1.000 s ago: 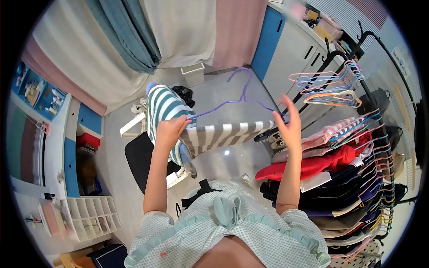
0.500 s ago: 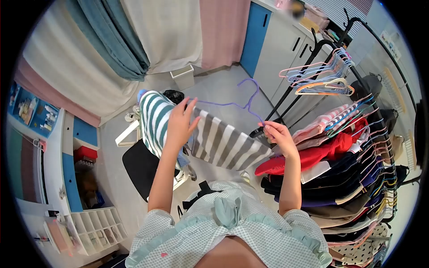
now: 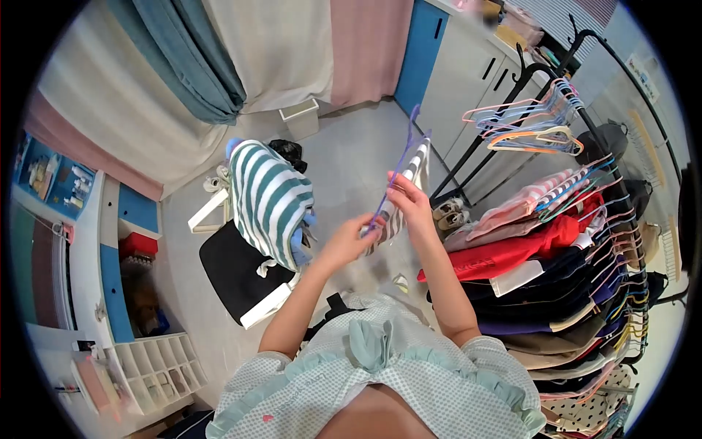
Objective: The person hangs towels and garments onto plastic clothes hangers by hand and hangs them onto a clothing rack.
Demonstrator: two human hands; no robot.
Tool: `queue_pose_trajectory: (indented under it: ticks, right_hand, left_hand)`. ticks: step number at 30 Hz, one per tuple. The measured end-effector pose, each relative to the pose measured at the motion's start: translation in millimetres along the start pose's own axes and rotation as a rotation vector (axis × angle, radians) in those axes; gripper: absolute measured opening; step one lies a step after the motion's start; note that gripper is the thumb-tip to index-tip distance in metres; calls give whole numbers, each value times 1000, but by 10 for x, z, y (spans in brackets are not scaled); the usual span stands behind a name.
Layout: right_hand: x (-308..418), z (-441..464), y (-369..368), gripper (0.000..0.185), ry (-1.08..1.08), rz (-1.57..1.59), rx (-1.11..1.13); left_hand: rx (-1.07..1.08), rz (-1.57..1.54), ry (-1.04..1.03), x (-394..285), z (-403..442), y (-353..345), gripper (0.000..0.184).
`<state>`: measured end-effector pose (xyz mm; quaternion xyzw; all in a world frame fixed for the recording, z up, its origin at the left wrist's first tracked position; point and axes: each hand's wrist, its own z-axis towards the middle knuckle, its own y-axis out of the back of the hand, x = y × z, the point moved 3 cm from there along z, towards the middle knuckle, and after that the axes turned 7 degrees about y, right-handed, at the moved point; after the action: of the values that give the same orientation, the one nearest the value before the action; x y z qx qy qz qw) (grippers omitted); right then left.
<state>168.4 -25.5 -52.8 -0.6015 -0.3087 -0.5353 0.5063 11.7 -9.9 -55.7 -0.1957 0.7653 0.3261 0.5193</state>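
Observation:
A purple clothes hanger (image 3: 401,162) with a grey-and-white striped garment (image 3: 418,167) on it is held up in front of me, seen nearly edge-on. My left hand (image 3: 349,240) is closed around the hanger's near end and the cloth there. Higher up, my right hand (image 3: 411,208) pinches the hanger and the garment's edge; its fingers partly cover the cloth. To the left, a green-and-white striped cloth (image 3: 267,194) with blue parts lies draped over a black-seated chair (image 3: 230,267).
At the right stands a black clothes rack (image 3: 596,135) with bare hangers (image 3: 537,132) and a dense row of clothes, including a red garment (image 3: 504,249). A white bin (image 3: 300,121) is by the curtains. Shoes (image 3: 451,216) sit near the rack's foot.
The hanger and garment have turned from facing me broadly to nearly edge-on. My left hand moved right and down, and my right hand moved left, bringing them closer together.

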Motion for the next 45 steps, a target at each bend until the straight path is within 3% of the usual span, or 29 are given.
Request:
queue_pose_trajectory:
  ticks: [4,15,22,36,40,45]
  right_hand:
    - [41,38,-17,35,-47,11,56]
    - [16,-66,201,24,-6,-162,75]
    - [178,-258,497,23,7,-142,-9]
    - [947,-45,1642,25,162,-153,-102]
    - [1081,34,1888,29,168,-148,-144]
    - [1183,100,2104,56,195,-91,-130]
  left_hand:
    - [2,-137,-155,31,-47,244,21]
    - [171,-18,-149,-8,-99,395,20]
    - [238,22,-119,-37,134,140,23]
    - [253,81,-232,-903,957,-787,22]
    - [208,130,-234,-1137,1141,-1024,20]
    - [143,80,-360,-1294,1431,-1294,18]
